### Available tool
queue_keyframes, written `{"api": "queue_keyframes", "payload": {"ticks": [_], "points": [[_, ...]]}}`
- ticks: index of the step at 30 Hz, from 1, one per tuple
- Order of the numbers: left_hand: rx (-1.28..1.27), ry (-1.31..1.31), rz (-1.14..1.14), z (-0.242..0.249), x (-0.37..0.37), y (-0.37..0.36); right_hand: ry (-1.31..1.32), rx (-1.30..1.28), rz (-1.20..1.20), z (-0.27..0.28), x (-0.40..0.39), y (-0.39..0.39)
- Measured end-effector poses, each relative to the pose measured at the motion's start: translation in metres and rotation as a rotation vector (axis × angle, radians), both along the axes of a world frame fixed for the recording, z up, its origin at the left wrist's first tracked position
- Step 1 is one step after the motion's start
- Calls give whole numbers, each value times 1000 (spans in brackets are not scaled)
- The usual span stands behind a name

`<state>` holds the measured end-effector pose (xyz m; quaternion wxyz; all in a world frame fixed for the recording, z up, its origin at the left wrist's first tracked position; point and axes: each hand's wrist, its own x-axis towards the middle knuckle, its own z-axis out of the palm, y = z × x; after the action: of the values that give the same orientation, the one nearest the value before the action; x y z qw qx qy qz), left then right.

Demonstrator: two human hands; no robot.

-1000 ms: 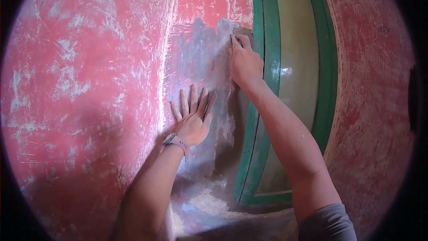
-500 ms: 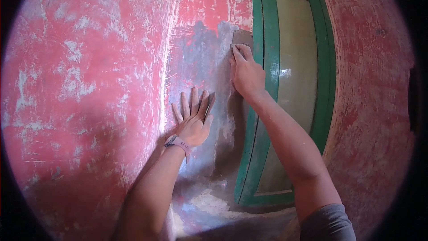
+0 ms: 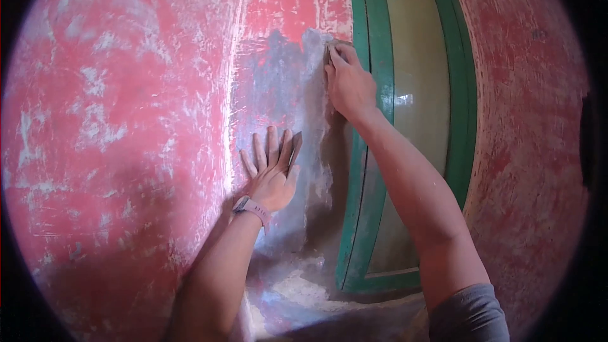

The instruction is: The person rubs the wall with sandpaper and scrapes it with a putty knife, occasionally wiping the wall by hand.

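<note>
My left hand (image 3: pixel 273 180) lies against the patchy grey part of the wall (image 3: pixel 272 82), its fingers spread. A thin, dark flat piece (image 3: pixel 296 149) is held between its thumb and forefinger. Higher up and to the right, my right hand (image 3: pixel 351 82) has its fingers closed on a flat brown piece (image 3: pixel 342 42) at the wall, close beside the green frame (image 3: pixel 382 57). Fingers cover much of this piece, and only its upper edge shows.
Scuffed red wall (image 3: pixel 114 120) fills the left side. The green frame surrounds a pale pane (image 3: pixel 418 82), with more red wall (image 3: pixel 525 120) beyond it. A rough pale patch (image 3: pixel 301 288) lies below my hands. A dark object (image 3: pixel 586 142) is at the far right edge.
My right hand has moved up along the green frame, and less of the brown piece shows. My left hand stays at nearly the same spot. The view has shifted slightly.
</note>
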<state>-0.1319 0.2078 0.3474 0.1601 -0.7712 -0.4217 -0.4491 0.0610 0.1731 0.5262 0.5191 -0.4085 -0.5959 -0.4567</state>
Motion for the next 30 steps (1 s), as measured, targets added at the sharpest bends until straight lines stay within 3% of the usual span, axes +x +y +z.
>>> {"api": "queue_keyframes", "payload": {"ticks": [2,8,14,20,26,30], "points": [[0,2,-1,1,0,1,30,-6,-24,8,-7,1],[21,-5,-27,-4,-1,5,-69,32,84,-52,12,11],[0,11,-6,-3,0,1,38,-19,4,36,4,1],[-10,5,-13,-4,1,-2,-25,-98,-27,-14,6,-1],[4,30,16,-4,2,2,48,-77,-80,42,-7,-2],[11,11,-25,-6,-2,2,-28,-47,-25,-2,-6,4]]}}
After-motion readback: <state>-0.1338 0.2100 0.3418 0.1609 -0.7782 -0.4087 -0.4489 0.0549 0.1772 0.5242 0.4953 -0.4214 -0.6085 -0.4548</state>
